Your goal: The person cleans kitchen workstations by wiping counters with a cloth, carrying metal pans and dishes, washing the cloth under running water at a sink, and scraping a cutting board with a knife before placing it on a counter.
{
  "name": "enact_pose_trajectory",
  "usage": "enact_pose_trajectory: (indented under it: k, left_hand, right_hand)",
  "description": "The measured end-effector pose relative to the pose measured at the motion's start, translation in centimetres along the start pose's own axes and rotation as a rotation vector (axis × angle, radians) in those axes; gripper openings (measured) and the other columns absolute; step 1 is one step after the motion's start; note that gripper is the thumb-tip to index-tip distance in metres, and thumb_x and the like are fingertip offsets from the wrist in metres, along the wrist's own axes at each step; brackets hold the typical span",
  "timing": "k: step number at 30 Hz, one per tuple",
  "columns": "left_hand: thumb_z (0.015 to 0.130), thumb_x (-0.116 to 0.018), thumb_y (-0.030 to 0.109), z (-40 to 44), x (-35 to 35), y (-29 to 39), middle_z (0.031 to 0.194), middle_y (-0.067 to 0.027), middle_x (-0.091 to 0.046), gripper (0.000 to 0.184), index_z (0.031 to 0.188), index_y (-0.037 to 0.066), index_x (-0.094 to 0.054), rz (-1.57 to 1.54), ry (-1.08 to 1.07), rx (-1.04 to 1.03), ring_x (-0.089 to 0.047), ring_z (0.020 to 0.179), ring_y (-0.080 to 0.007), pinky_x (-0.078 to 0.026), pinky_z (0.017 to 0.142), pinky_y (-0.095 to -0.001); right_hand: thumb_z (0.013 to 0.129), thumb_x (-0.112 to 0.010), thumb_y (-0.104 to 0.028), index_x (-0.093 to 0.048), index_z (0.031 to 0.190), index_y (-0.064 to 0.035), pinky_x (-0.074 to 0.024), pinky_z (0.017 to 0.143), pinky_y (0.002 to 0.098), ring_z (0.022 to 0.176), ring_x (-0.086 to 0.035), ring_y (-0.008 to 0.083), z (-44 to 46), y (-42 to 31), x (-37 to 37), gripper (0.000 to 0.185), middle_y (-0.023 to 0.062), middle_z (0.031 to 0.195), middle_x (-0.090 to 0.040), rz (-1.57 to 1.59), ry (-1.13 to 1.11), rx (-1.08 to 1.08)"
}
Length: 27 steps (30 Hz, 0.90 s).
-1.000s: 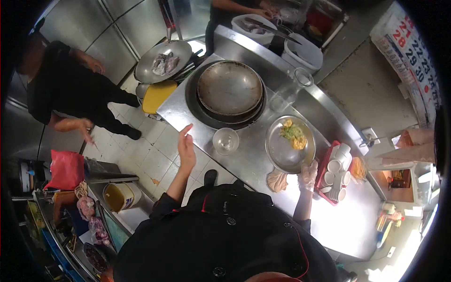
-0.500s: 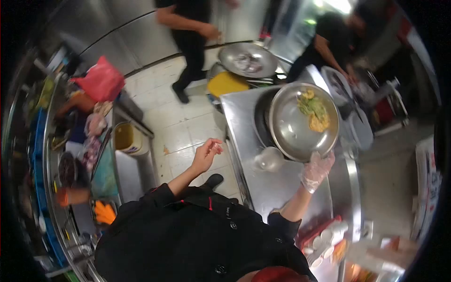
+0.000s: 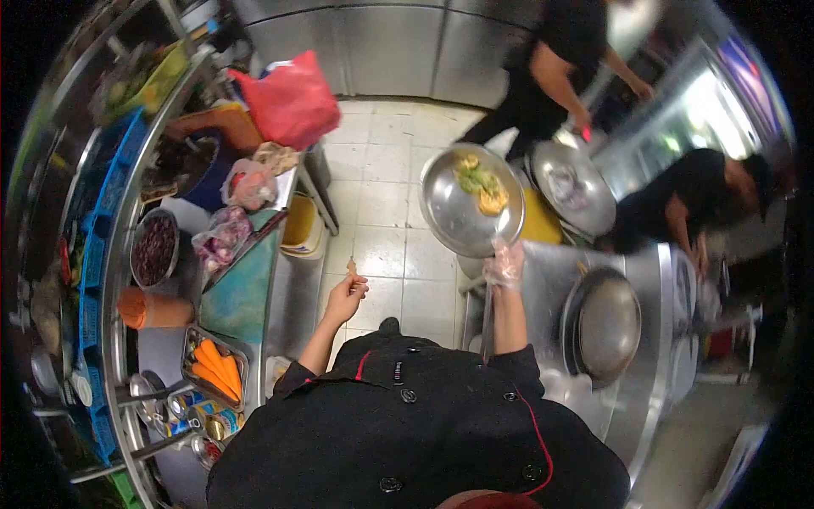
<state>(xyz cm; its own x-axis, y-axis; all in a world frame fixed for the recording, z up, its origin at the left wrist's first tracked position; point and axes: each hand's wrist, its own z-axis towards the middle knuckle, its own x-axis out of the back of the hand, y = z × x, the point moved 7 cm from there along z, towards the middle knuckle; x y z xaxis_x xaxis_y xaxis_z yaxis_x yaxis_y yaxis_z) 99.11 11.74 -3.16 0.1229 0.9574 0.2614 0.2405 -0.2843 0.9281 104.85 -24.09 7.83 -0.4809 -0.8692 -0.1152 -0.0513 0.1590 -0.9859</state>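
Glossy metal bowl [image 3: 449,216], clear plastic glove [image 3: 506,265], matt cloth jacket [image 3: 441,437], smooth metal counter [image 3: 538,297]

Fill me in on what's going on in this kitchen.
The person's right hand, in a clear plastic glove, holds a metal bowl of yellow and green food out over the tiled floor. The left hand is bare and half open, with nothing visible in it. Carrots lie in a tray to the left.
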Motion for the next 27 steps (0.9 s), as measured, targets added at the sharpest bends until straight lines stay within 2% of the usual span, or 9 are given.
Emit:
enact_pose_trajectory:
  k: [3, 6, 9, 11, 13, 18, 22, 24, 27]
  left_hand:
    - [0.084, -0.056, 0.011, 1.2, 4.8, 0.3, 0.082, -0.0059, -0.063, 0.018, 0.098, 0.0, -0.058, -0.035, 0.152, 0.051, -0.058, 0.069, -0.0114, -0.047, 0.065, -0.025]
    - [0.085, -0.054, 0.01, 1.7, 8.2, 2.8, 0.085, -0.0078, -0.064, 0.018, 0.1, -0.001, -0.057, -0.085, 0.257, 0.125, -0.059, 0.074, -0.0121, -0.048, 0.069, -0.0246]
    - [0.086, -0.053, 0.01, 4.4, 10.1, 3.1, 0.086, -0.0085, -0.064, 0.018, 0.1, -0.001, -0.057, -0.17, 0.309, 0.112, -0.059, 0.076, -0.0127, -0.048, 0.071, -0.0253]
    - [0.087, -0.052, 0.011, 6.1, 10.5, 2.1, 0.087, -0.0085, -0.064, 0.018, 0.1, -0.001, -0.057, -0.169, 0.337, 0.084, -0.059, 0.077, -0.013, -0.048, 0.071, -0.0261]
    - [0.089, -0.052, 0.014, 7.9, 10.3, 1.9, 0.087, -0.0084, -0.063, 0.019, 0.1, -0.001, -0.057, -0.158, 0.352, 0.142, -0.059, 0.078, -0.0135, -0.048, 0.072, -0.0266]
    - [0.091, -0.051, 0.022, 11.4, 9.9, -2.0, 0.087, -0.0073, -0.062, 0.025, 0.102, 0.0, -0.056, -0.202, 0.382, 0.343, -0.059, 0.077, -0.0141, -0.046, 0.071, -0.0256]
    - [0.09, -0.052, 0.028, 13.8, 9.9, -2.8, 0.089, -0.0066, -0.062, 0.029, 0.104, 0.002, -0.056, -0.268, 0.456, 0.592, -0.057, 0.074, -0.012, -0.043, 0.065, -0.0246]
    - [0.09, -0.052, 0.027, 16.0, 10.0, -1.8, 0.091, -0.0082, -0.062, 0.029, 0.104, 0.002, -0.055, -0.279, 0.406, 0.648, -0.057, 0.077, -0.0134, -0.044, 0.068, -0.0256]
    - [0.09, -0.052, 0.021, 18.4, 10.5, -0.6, 0.093, -0.0112, -0.062, 0.027, 0.105, -0.001, -0.054, -0.259, 0.436, 0.709, -0.059, 0.083, -0.0162, -0.047, 0.075, -0.0276]
  right_hand:
    - [0.08, -0.055, -0.008, -0.053, 0.091, -0.0111, -0.0336, 0.03, 0.0262, 0.038, -0.044, 0.0145, 4.1, 3.0, -3.4, 0.012, 0.0029, 0.069, -0.053, -0.029, 0.078, -0.188]
    - [0.083, -0.051, -0.012, -0.052, 0.084, -0.0112, -0.032, 0.029, 0.0268, 0.037, -0.044, 0.0146, 9.1, 9.2, -5.4, 0.001, 0.002, 0.062, -0.05, 0.549, 0.024, -0.454]
    - [0.084, -0.049, -0.012, -0.05, 0.077, -0.0136, -0.033, 0.032, 0.027, 0.039, -0.045, 0.0133, 16.4, 7.8, -9.1, 0.007, 0.0003, 0.058, -0.048, -0.552, -0.014, 0.286]
    - [0.077, -0.055, -0.015, -0.048, 0.072, -0.0077, -0.0373, 0.043, 0.0312, 0.05, -0.047, 0.0154, 22.3, 9.8, -11.8, 0.011, 0.0031, 0.059, -0.047, -0.646, -0.051, 0.36]
    - [0.071, -0.061, -0.019, -0.047, 0.07, -0.0013, -0.0394, 0.053, 0.0355, 0.058, -0.047, 0.0185, 27.7, 12.6, -15.8, 0.023, 0.0084, 0.062, -0.048, -0.376, -0.027, 0.097]
    - [0.067, -0.061, -0.019, -0.053, 0.072, -0.0028, -0.0439, 0.056, 0.0409, 0.065, -0.057, 0.0331, 40.0, 11.7, -33.2, 0.019, 0.0182, 0.069, -0.058, -0.808, 0.086, 0.496]
    - [0.068, -0.058, -0.019, -0.055, 0.076, -0.0057, -0.0449, 0.06, 0.0464, 0.07, -0.057, 0.0393, 46.9, 10.6, -50.9, 0.016, 0.02, 0.073, -0.059, -0.689, -0.145, 0.454]
    - [0.069, -0.058, -0.022, -0.055, 0.084, -0.0092, -0.0453, 0.056, 0.0483, 0.063, -0.057, 0.0395, 48.9, 12.2, -60.2, 0.02, 0.0178, 0.068, -0.059, -0.661, -0.31, 0.653]
    - [0.077, -0.052, -0.013, -0.058, 0.097, -0.0199, -0.0481, 0.054, 0.042, 0.061, -0.06, 0.0315, 46.4, 12.6, -70.9, 0.022, 0.0103, 0.067, -0.061, -0.863, -0.586, 0.775]
